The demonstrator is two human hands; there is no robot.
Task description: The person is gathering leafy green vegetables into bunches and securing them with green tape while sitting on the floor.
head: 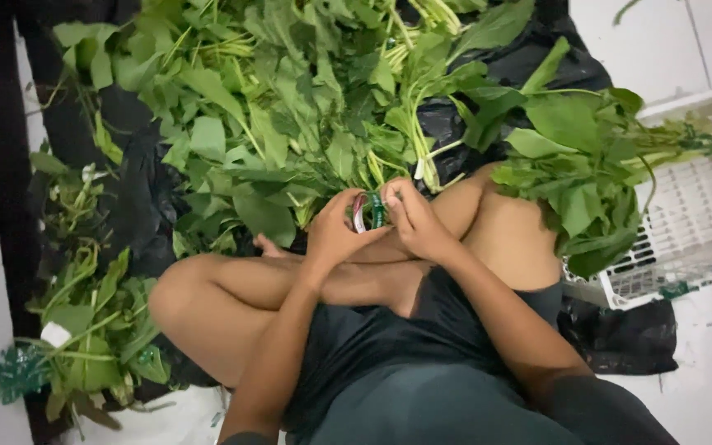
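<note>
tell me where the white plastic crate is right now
In the head view the white plastic crate sits at the right edge on the floor, beside the person's knee, with a bunch of leafy greens lying over its left side.

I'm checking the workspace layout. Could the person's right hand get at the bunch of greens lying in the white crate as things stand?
Probably yes: the right hand sits just beside the bunched greens in the white crate, nothing between them, though it now pinches a small band.

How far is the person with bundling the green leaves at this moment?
Done: some tied bunches lie on the white crate. In hand: the left hand and right hand together hold small bands above the crossed legs. Left: a large loose heap of leafy greens on the black sheet.
</note>
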